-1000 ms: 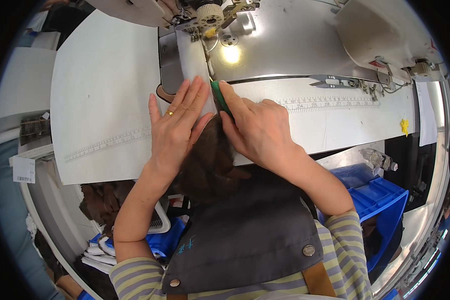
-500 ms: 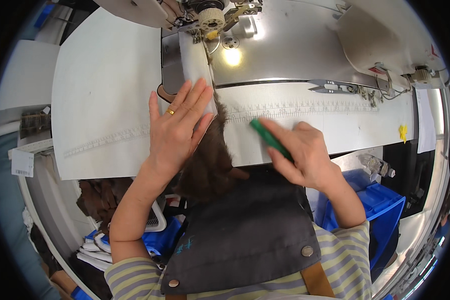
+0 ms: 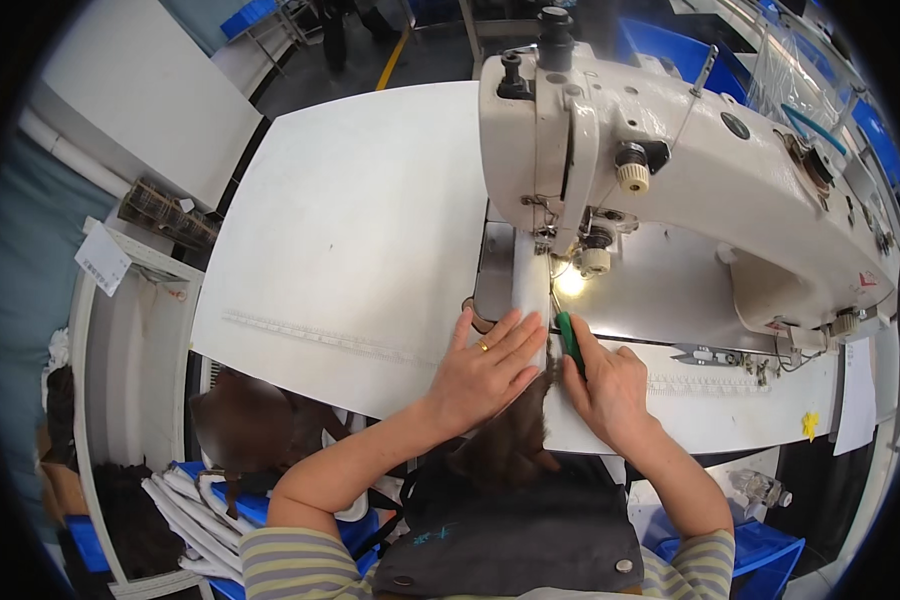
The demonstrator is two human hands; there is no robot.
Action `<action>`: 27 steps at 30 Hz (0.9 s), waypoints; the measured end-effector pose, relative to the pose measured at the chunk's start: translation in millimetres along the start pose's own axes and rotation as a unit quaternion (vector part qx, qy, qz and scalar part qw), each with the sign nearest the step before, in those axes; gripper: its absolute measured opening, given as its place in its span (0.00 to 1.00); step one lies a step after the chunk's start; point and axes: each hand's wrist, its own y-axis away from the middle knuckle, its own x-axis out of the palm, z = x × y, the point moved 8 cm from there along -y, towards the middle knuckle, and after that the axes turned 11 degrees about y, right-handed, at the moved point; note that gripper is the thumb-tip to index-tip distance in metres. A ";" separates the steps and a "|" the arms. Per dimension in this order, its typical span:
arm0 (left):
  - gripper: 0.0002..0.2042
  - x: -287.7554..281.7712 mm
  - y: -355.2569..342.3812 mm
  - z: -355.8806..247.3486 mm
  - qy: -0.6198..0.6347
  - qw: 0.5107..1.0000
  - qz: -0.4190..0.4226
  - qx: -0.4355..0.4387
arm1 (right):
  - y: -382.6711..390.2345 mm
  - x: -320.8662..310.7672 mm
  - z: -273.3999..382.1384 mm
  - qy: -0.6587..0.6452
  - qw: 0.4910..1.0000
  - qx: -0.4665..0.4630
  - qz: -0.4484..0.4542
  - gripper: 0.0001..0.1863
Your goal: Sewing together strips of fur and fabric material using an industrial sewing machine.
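Note:
My left hand (image 3: 487, 367) lies flat, fingers spread, on a white strip of fabric (image 3: 531, 290) that runs under the needle of a white sewing machine (image 3: 660, 170). A ring sits on one finger. My right hand (image 3: 607, 388) is closed round a green-handled tool (image 3: 569, 341) whose tip points toward the lit needle area. Brown furry fabric (image 3: 510, 435) hangs from the table edge between my forearms, down over my dark apron (image 3: 520, 530).
The white sewing table (image 3: 360, 240) has a printed ruler along its front edge. Small snips (image 3: 705, 354) lie to the right of the machine bed. Blue bins (image 3: 760, 545) stand low right; stacked white pieces and brown fabric (image 3: 240, 430) sit low left.
The view has tilted up, showing the whole machine. My right hand with the green tool has come back from the right to the needle area beside my left hand.

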 end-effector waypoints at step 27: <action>0.21 1.5 -30.4 29.6 -0.007 1.000 0.006 -0.012 | -6.7 3.3 -10.0 -0.009 0.993 -0.109 0.039 0.28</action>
